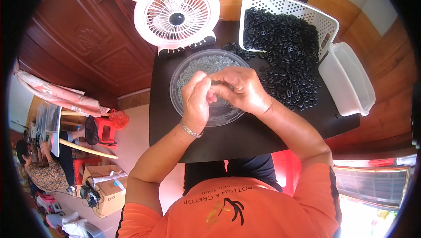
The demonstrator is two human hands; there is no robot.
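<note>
Both of my hands meet above a round clear plastic tub (239,114) with many small grey, pin-like pieces (208,62) inside. My left hand (196,100), with a metal bracelet at the wrist, is closed, thumb against the curled fingers. My right hand (243,89) pinches close beside it, fingertips nearly touching the left ones. Whatever sits between the fingertips is too small and covered to make out. To the right of the tub lies a heap of small black plastic pieces with holes (289,78), spilling out of a white perforated basket (331,21) tipped on its side.
A white animal-shaped fan (176,19) stands at the table's far left. An upright white bin (348,80) is at the right edge of the dark table (210,148). Away to the left, another person (48,168) sits near a cardboard box (109,194) and a red stool (105,128).
</note>
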